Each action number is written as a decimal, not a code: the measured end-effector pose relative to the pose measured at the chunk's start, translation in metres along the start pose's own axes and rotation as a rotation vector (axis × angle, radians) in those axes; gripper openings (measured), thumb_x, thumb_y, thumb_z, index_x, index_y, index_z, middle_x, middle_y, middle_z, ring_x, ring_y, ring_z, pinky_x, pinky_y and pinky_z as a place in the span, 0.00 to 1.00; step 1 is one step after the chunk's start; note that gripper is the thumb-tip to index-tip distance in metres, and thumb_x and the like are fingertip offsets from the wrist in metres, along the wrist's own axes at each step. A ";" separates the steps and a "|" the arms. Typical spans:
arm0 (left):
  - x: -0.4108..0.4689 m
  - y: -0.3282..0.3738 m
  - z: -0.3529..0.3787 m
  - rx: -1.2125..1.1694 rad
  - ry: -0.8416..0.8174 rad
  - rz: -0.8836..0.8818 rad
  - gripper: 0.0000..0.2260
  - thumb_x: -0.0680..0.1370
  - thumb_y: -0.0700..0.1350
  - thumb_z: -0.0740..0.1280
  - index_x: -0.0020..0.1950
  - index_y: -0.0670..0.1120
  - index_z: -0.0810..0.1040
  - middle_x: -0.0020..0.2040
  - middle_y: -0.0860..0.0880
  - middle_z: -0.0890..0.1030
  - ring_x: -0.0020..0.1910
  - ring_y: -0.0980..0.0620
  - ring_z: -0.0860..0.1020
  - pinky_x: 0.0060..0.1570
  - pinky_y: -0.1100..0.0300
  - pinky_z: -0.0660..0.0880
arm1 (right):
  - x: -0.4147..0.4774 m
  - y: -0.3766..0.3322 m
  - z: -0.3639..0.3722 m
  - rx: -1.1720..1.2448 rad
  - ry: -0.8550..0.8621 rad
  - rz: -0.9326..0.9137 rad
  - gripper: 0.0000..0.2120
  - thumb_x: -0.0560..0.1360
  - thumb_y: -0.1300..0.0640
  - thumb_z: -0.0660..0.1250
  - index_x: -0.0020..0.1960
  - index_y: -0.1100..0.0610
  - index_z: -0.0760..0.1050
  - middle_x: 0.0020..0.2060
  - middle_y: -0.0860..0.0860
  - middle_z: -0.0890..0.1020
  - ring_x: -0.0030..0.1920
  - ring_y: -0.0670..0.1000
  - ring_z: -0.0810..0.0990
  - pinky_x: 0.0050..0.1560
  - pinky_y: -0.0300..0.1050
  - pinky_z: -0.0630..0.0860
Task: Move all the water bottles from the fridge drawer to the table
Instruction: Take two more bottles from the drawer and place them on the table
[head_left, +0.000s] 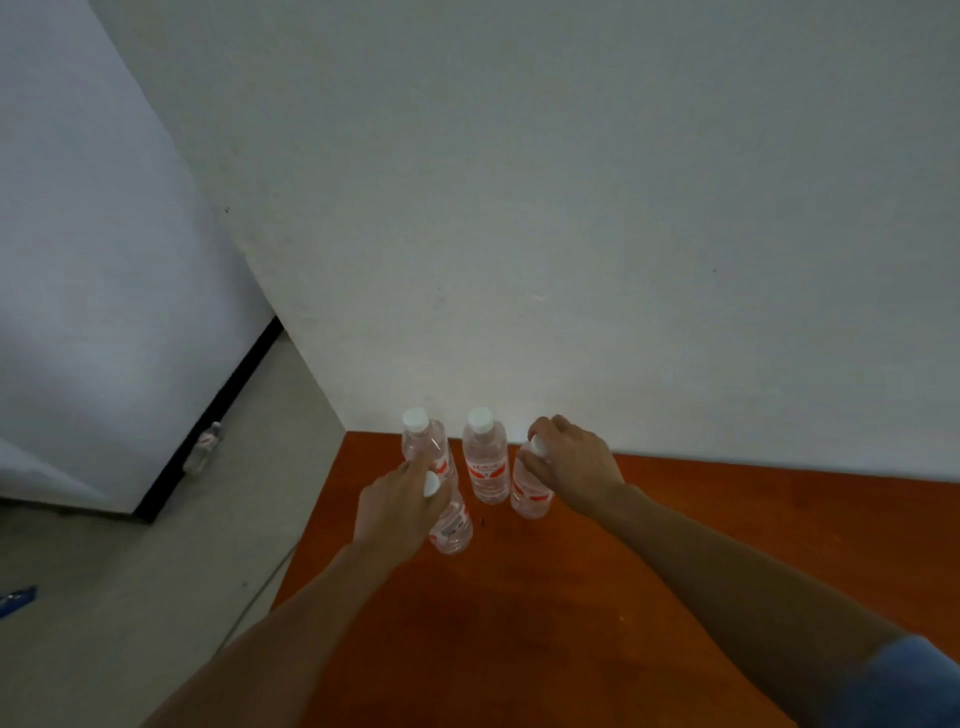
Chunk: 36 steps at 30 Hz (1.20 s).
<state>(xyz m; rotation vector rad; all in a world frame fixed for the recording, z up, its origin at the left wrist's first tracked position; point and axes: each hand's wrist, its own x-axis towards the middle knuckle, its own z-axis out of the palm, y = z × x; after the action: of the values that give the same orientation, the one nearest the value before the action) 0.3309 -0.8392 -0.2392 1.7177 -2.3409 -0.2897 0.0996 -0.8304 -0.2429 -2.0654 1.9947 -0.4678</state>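
Observation:
Several clear water bottles with white caps and red labels stand on the orange-brown table (597, 597) near its far left corner. My left hand (397, 506) grips the neck of the nearest bottle (452, 525), which stands on the table. My right hand (574, 465) grips the top of the right bottle (527, 491), also resting on the table. Two more bottles stand free behind: one at the back left (423, 441) and one in the middle (485, 462). The fridge drawer is not in view.
A white wall (571, 208) rises right behind the table. A white fridge side (93, 260) stands at the left, with one more water bottle (202, 449) on the grey floor beside it. A thin cable runs along the floor by the table's left edge.

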 end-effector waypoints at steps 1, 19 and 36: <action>0.004 -0.003 0.002 -0.017 0.015 0.005 0.14 0.78 0.56 0.62 0.58 0.50 0.70 0.47 0.53 0.80 0.39 0.56 0.75 0.37 0.63 0.71 | 0.002 0.000 0.002 0.006 0.009 0.014 0.15 0.78 0.45 0.61 0.58 0.53 0.69 0.51 0.51 0.76 0.47 0.51 0.78 0.46 0.45 0.77; 0.003 0.002 -0.057 0.014 -0.027 0.564 0.17 0.80 0.56 0.58 0.63 0.49 0.71 0.56 0.50 0.80 0.46 0.52 0.81 0.44 0.58 0.77 | -0.100 -0.047 -0.037 -0.164 -0.001 0.503 0.22 0.78 0.47 0.62 0.70 0.53 0.65 0.62 0.52 0.75 0.58 0.55 0.77 0.54 0.50 0.76; -0.271 0.332 -0.006 0.041 -0.276 1.380 0.11 0.78 0.53 0.60 0.54 0.48 0.73 0.52 0.47 0.80 0.50 0.45 0.80 0.47 0.53 0.75 | -0.588 -0.028 -0.129 -0.212 0.322 1.243 0.20 0.78 0.46 0.63 0.68 0.51 0.68 0.58 0.50 0.78 0.52 0.51 0.80 0.49 0.43 0.76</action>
<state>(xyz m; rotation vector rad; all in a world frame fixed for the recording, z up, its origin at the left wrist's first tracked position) 0.1088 -0.4821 -0.1546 -0.2154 -3.0569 -0.1963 0.0630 -0.2357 -0.1531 -0.4808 3.0633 -0.3071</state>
